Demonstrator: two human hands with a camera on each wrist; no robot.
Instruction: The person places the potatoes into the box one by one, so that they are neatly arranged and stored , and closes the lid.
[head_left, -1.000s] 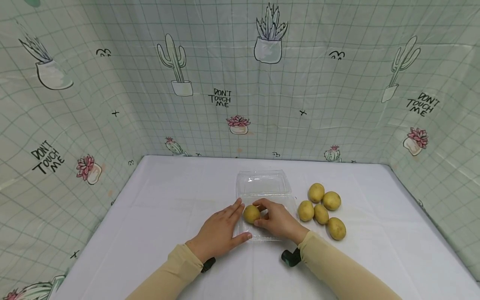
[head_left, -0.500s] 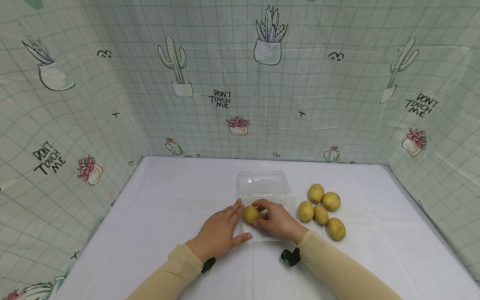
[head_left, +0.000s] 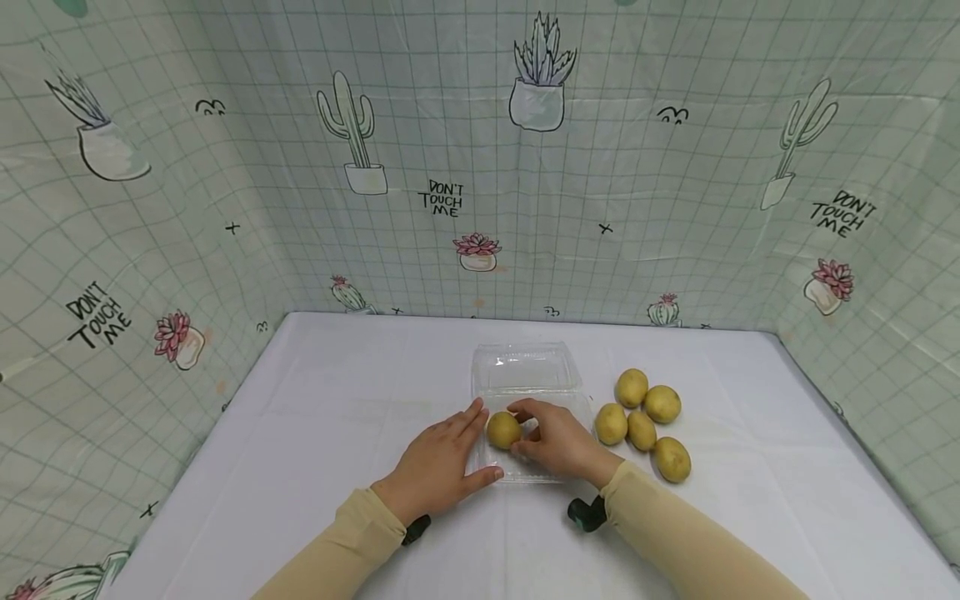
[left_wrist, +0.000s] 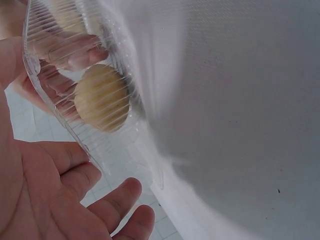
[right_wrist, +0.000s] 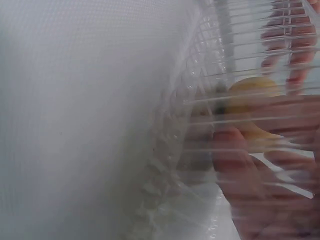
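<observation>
Clear plastic is seen near the middle of the head view, where an opened box (head_left: 536, 478) is laid on a white cloth (head_left: 360, 392), its lid (head_left: 527, 367) folded back toward the top of the frame. At the left of the base, a round yellow potato (head_left: 502, 431) is held by the right hand (head_left: 558, 437), with thumb and forefinger curled about its right side; the other fingers are largely covered by that hand's own back. Whether the potato's weight is borne by the floor of the box cannot be told. The box's left edge is touched by the left hand (head_left: 442, 462), whose fingers are stretched nearly straight with the thumb spread wide; nothing is gripped by it, and part of the edge is hidden beneath.

In the left wrist view, the potato is seen through a ribbed plastic wall, and the right fingers behind are broken up by reflections. In the right wrist view, outlines are blurred by the ribs, and the potato is partly covered by fingers.

Five other potatoes (head_left: 642, 431) are clustered to the right of the box. Both sleeves (head_left: 697, 533) are cut off by the frame's lower edge. At each wrist a black device (head_left: 587, 514) is partly hidden, its shape hard to make out.
</observation>
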